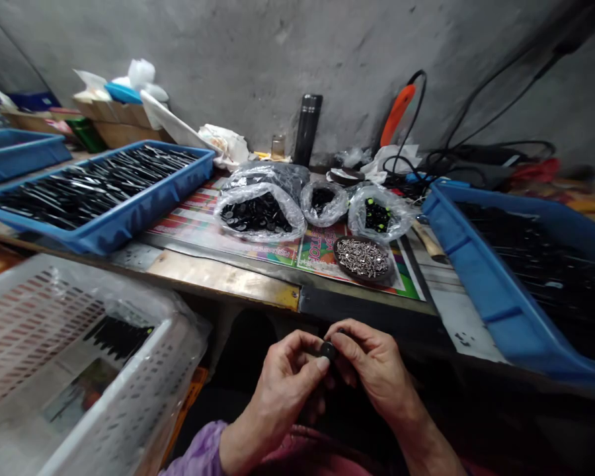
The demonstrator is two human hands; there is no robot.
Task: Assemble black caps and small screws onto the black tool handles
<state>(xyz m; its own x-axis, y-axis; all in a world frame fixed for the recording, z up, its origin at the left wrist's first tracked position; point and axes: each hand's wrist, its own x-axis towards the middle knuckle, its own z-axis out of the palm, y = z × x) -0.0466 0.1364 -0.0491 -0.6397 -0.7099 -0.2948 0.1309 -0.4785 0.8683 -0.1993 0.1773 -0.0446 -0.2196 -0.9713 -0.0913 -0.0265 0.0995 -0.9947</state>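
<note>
Between finger and thumb, my left hand (pixel 290 373) pinches a small round black part (pixel 328 350) in front of the bench edge. My right hand (pixel 371 360) meets it there, its fingers closed on a small dark piece (pixel 341 331) that is mostly hidden. Just beyond my hands, a dark round dish (pixel 361 276) holds a heap of small silver screws (pixel 363 257). Behind it stand clear plastic bags: one with black discs (pixel 255 215), one with small black parts (pixel 322 198), one with black and yellow-green parts (pixel 377 215).
Blue trays of long black parts stand left (pixel 99 231) and right (pixel 490 291) on the bench. A white perforated basket (pixel 143 370) is low at left. An orange-handled tool (pixel 398 114) with a cable leans on the wall by a dark cylinder (pixel 308 129).
</note>
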